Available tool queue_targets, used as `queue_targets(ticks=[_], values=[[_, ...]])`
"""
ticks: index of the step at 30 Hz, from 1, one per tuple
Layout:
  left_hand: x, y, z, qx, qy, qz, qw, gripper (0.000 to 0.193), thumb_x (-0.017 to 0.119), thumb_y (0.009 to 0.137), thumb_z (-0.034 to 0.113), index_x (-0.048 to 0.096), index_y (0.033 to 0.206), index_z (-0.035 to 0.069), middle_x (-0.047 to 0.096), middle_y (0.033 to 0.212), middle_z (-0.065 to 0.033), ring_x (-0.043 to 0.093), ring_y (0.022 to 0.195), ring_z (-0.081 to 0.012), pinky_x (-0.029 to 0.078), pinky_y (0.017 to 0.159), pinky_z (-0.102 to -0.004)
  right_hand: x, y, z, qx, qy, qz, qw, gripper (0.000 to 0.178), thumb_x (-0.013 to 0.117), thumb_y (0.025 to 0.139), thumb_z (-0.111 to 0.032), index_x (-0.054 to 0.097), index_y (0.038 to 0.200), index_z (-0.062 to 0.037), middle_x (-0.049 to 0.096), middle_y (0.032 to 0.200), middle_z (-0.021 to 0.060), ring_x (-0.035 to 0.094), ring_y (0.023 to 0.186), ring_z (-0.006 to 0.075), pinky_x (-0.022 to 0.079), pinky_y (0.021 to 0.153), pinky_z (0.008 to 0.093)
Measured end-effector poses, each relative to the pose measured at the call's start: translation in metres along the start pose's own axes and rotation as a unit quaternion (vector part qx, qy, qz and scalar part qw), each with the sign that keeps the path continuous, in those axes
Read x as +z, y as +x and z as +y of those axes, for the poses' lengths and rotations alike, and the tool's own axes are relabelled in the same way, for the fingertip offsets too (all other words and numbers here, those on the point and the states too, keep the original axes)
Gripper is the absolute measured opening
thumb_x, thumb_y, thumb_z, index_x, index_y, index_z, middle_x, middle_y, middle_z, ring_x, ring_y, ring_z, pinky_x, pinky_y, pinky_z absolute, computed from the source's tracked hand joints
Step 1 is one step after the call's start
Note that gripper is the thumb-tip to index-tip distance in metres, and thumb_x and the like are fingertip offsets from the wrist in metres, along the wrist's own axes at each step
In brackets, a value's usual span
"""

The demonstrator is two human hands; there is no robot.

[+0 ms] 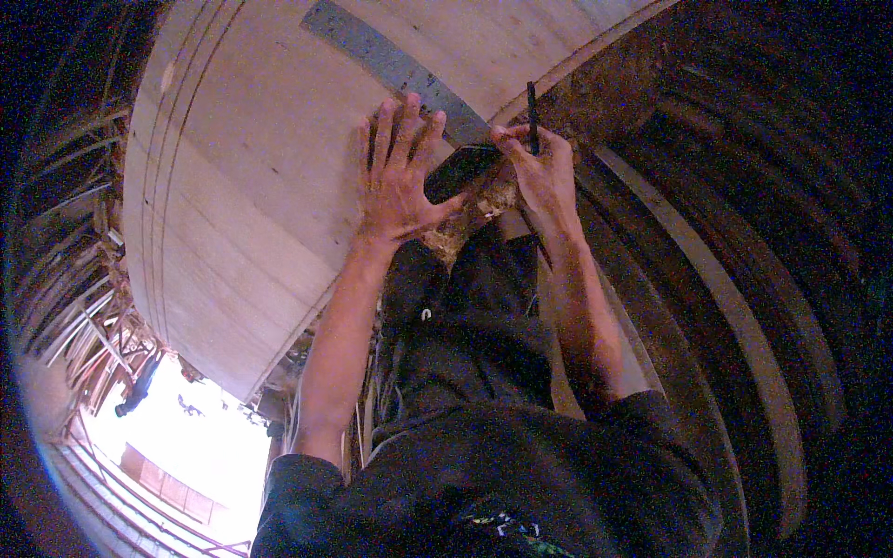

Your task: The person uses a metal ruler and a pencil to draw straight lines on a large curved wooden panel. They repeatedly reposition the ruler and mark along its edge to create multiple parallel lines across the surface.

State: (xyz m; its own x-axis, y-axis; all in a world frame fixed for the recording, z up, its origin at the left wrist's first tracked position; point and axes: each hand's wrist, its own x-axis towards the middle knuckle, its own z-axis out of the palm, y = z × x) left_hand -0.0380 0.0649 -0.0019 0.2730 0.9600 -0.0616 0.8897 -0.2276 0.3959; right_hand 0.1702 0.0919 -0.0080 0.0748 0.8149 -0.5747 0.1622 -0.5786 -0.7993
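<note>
Fingers [406, 126] of the left hand [398, 197] stand wide apart, gripping nothing, laid over the face of the pale wooden panel [251, 186] that dominates my head-camera view. Their tips reach the near side of a grey metal try square [400, 67], which lies across the panel, its dark stock [456, 174] along the panel's near edge. From my distant post, I judge the broad spread serves to steady the square, with the thumb close by the stock to hold it snug to that edge; how hard the hand presses, I cannot tell.

At the same panel edge, the right hand [547, 186] is curled, its fingers closed on a slim black pencil-like stick [532, 112] that juts up just beyond the panel. Thumb and forefinger sit near the square's corner, seemingly a second point of support, the stick tucked within the grip so that both jobs fit one hand. Whether its tip touches anything, I cannot make out.

Below the panel's near edge, I see light-brown debris [498, 197] and the wearer's dark clothing [474, 372]. Long planks [735, 298] curve away to the panel's right; stacked wooden strips [93, 325] line its left.
</note>
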Motion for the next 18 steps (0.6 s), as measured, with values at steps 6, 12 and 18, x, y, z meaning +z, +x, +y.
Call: queue_targets(ticks=[6,12,18], values=[[-0.003,0.002,0.002,0.004,0.024,-0.003,1.0,0.097,0.059,0.079,0.078,0.038,0.157,0.025,0.025,0.167,-0.0107,0.015,0.154,-0.0388,0.006,0.123,-0.0606,-0.004,0.005,-0.005,0.003,-0.067,-0.019,0.998,0.027,0.076,0.092,-0.029,0.071,0.092,-0.0021,0.069,0.084,0.0014,0.059,0.078,0.0095,0.047,0.069,0.0278],[-0.004,0.002,0.003,0.006,0.033,-0.003,0.999,0.095,0.058,0.08,0.077,0.037,0.157,0.026,0.024,0.167,-0.0104,0.014,0.155,-0.0388,0.006,0.123,-0.0607,-0.005,0.006,-0.007,-0.012,-0.084,-0.037,0.996,0.029,0.073,0.095,-0.03,0.071,0.093,-0.001,0.069,0.082,0.0019,0.059,0.078,0.0108,0.046,0.071,0.0288],[-0.004,0.006,0.003,0.006,0.033,0.0,0.999,0.095,0.058,0.08,0.077,0.037,0.158,0.027,0.023,0.168,-0.0095,0.014,0.155,-0.0389,0.006,0.123,-0.061,0.001,0.019,0.032,-0.078,-0.111,0.033,0.99,0.028,0.072,0.095,-0.028,0.07,0.091,-0.0004,0.068,0.081,0.0012,0.058,0.078,0.01,0.046,0.071,0.0282]])
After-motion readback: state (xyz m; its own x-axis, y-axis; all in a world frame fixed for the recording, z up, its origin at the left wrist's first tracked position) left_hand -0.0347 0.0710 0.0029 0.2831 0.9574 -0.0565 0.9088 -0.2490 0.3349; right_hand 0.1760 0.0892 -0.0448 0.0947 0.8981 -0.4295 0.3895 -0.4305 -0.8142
